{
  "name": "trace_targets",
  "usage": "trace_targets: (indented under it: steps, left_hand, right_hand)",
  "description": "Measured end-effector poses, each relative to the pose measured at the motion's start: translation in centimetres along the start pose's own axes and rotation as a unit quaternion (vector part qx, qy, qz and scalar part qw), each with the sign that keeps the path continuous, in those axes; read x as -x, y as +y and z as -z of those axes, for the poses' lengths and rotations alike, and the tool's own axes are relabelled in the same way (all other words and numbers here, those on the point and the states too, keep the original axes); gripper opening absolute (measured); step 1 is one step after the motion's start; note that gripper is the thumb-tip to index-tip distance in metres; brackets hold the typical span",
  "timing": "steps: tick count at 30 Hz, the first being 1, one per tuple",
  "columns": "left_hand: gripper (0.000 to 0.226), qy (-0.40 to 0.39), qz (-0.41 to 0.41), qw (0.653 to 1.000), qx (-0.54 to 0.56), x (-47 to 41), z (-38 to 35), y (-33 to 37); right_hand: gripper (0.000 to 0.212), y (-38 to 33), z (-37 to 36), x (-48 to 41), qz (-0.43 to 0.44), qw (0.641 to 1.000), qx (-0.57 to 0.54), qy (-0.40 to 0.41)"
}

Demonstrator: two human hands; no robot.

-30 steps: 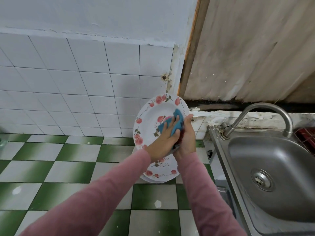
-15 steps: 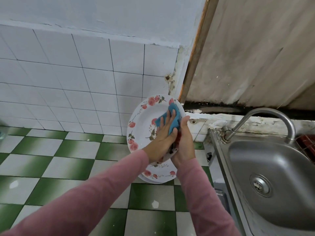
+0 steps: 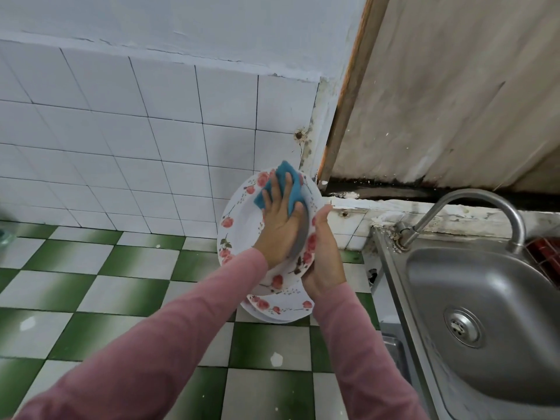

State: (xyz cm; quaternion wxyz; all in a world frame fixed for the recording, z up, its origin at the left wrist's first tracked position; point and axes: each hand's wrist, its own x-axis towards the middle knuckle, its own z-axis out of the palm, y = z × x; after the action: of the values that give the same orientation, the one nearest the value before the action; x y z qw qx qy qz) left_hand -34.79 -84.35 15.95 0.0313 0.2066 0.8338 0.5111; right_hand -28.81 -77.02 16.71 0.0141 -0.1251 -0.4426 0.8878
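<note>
The round white plate with red rose print (image 3: 242, 218) is held tilted up on edge above the green-and-white chequered tile surface (image 3: 121, 283), near the white tiled wall (image 3: 151, 131). The left hand (image 3: 277, 228) presses a blue sponge (image 3: 283, 174) flat against the plate's far part, fingers straight and spread. The right hand (image 3: 324, 256) grips the plate's right rim, fingers curled behind it. Matching rose-print plates (image 3: 278, 309) lie stacked just below. To the right are a stainless steel sink (image 3: 485, 298) and its curved metal tap (image 3: 485, 197).
</note>
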Motion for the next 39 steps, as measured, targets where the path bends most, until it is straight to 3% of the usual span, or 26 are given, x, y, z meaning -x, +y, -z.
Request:
trace_targets:
  steps: [6, 9, 12, 14, 18, 21, 24, 26, 30, 33, 36, 39]
  left_hand:
    - [0.055, -0.086, -0.084, 0.990, -0.068, 3.6, -1.8, -1.9]
    - [0.059, -0.055, -0.088, 0.982, -0.158, 2.0, -0.7, -3.3]
    - [0.061, -0.007, -0.049, 0.952, -0.303, 1.1, 0.7, -4.8]
    - [0.066, -0.007, -0.021, 0.939, -0.344, 1.6, 1.2, -6.3]
    - [0.057, -0.123, 0.029, 0.943, -0.308, 4.6, 0.4, -7.6]
    - [0.058, -0.218, 0.069, 0.962, -0.151, 7.6, -1.4, -6.0]
    - [0.056, -0.216, 0.032, 0.975, -0.044, 8.2, -2.2, -3.8]
    - [0.057, -0.188, -0.005, 0.982, -0.021, 7.0, -2.1, -2.4]
    - [0.063, -0.116, -0.053, 0.981, -0.148, 3.6, -1.3, -3.1]
    - [0.065, -0.056, -0.032, 0.954, -0.292, 1.9, 0.8, -6.0]
    - [0.070, -0.067, -0.003, 0.938, -0.341, 2.4, 2.2, -8.2]
    - [0.058, -0.129, 0.015, 0.940, -0.315, 4.4, 1.4, -8.5]
  right_hand:
    - [0.067, 0.2, 1.1, 0.4, -0.001, 0.999, -0.048, 0.016]
    - [0.071, 0.8, 1.4, 1.1, -0.033, 0.998, -0.045, 0.009]
    - [0.064, 0.6, 1.6, 1.9, -0.032, 0.998, -0.060, 0.010]
    - [0.062, 0.1, 1.8, 2.1, -0.018, 0.996, -0.084, 0.007]
    - [0.066, -0.4, 2.5, 1.8, 0.003, 0.997, -0.055, 0.061]
    - [0.085, 0.5, 2.6, 1.1, 0.018, 0.993, -0.021, 0.117]
    - [0.099, 1.1, 2.3, 0.9, 0.015, 0.990, -0.022, 0.136]
    - [0.092, 0.9, 1.8, 1.2, 0.012, 0.993, -0.038, 0.109]
    - [0.076, 0.8, 0.9, 2.0, -0.018, 0.997, -0.028, 0.073]
    - [0.068, 0.8, 1.0, 2.5, -0.051, 0.996, -0.047, 0.064]
    - [0.061, 0.4, 1.3, 3.0, -0.043, 0.995, -0.080, 0.041]
    - [0.062, 0.2, 1.7, 2.5, -0.028, 0.995, -0.074, 0.066]
